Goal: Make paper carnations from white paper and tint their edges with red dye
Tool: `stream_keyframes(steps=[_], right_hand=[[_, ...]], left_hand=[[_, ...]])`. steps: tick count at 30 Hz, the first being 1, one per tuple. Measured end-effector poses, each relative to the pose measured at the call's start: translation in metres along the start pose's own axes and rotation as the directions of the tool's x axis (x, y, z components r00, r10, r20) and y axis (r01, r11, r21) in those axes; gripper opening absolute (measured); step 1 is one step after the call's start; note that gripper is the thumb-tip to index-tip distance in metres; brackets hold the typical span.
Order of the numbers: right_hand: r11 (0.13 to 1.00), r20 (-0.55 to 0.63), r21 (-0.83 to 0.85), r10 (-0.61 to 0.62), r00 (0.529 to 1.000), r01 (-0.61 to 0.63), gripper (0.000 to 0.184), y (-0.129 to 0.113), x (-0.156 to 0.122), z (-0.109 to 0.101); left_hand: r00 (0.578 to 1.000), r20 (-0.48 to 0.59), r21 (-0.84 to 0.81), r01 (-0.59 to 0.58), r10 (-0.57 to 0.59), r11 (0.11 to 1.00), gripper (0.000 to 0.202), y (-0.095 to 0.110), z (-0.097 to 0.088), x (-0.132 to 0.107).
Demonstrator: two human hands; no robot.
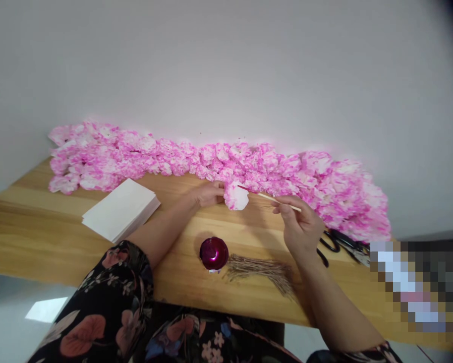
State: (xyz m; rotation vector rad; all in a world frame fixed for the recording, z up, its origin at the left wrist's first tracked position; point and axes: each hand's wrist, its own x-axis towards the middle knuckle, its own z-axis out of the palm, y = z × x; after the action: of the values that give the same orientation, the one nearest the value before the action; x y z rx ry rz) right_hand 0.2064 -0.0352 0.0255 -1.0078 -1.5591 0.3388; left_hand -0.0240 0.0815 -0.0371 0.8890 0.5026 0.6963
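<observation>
My left hand holds a white paper flower with pink-stained edges above the middle of the table. In my right hand is a thin pale stick, pinched between thumb and fingers. Its dark red tip lies over the flower's white face; whether it touches is hard to tell. Below them stands a small cup of dark magenta liquid. Just right of the cup lies a bundle of thin brown twigs.
Many pink-and-white paper flowers form a long row against the wall. A stack of white paper lies to the left. Black-handled scissors rest beyond my right wrist, beside a blurred-out patch at the table's right end.
</observation>
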Motion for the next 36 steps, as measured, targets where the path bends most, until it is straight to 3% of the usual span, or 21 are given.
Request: stream_keyframes(steps=[3, 11, 15, 19, 23, 26, 29, 32, 36], right_hand=[[1.0, -0.014, 0.011, -0.026, 1.0, 0.026, 0.018, -0.002, -0.001, 0.0], [0.989, 0.1, -0.118, -0.078, 0.992, 0.09, 0.014, -0.001, 0.001, 0.003], [0.993, 0.059, -0.085, -0.082, 0.995, 0.087, 0.015, -0.001, 0.0, 0.003], [0.991, 0.094, -0.111, -0.069, 0.993, 0.08, 0.014, 0.001, 0.0, 0.003], [0.998, -0.032, -0.04, -0.059, 0.998, 0.057, 0.015, -0.008, 0.0, 0.002], [0.992, -0.092, 0.024, -0.124, 0.988, 0.126, 0.015, -0.025, -0.004, -0.002], [0.97, 0.008, 0.025, -0.241, 0.97, 0.241, 0.018, -0.04, -0.008, -0.008], [0.96, 0.158, -0.032, -0.271, 0.95, 0.279, 0.023, -0.044, -0.009, -0.013], [0.976, 0.12, -0.073, -0.196, 0.973, 0.205, 0.028, -0.04, -0.001, -0.018]], left_hand=[[1.0, 0.004, 0.009, -0.006, 0.006, 1.0, 0.03, 0.0, 0.0, 0.0], [0.999, 0.035, 0.022, 0.003, -0.004, 1.0, 0.03, 0.0, 0.001, 0.0], [1.0, 0.024, 0.02, 0.012, -0.012, 1.0, 0.034, 0.0, 0.001, 0.0], [1.0, 0.013, 0.018, 0.009, -0.009, 1.0, 0.037, 0.0, 0.002, 0.0], [1.0, -0.007, 0.018, 0.021, -0.021, 1.0, 0.035, 0.001, 0.002, 0.0], [1.0, -0.002, -0.003, 0.013, -0.013, 1.0, 0.029, 0.001, 0.004, 0.0], [1.0, 0.011, -0.02, -0.018, 0.018, 1.0, 0.026, 0.003, 0.007, -0.001], [0.999, 0.008, -0.024, -0.03, 0.031, 0.999, 0.025, 0.004, 0.009, -0.001], [1.0, -0.015, -0.029, -0.022, 0.022, 0.999, 0.025, 0.005, 0.008, -0.002]])
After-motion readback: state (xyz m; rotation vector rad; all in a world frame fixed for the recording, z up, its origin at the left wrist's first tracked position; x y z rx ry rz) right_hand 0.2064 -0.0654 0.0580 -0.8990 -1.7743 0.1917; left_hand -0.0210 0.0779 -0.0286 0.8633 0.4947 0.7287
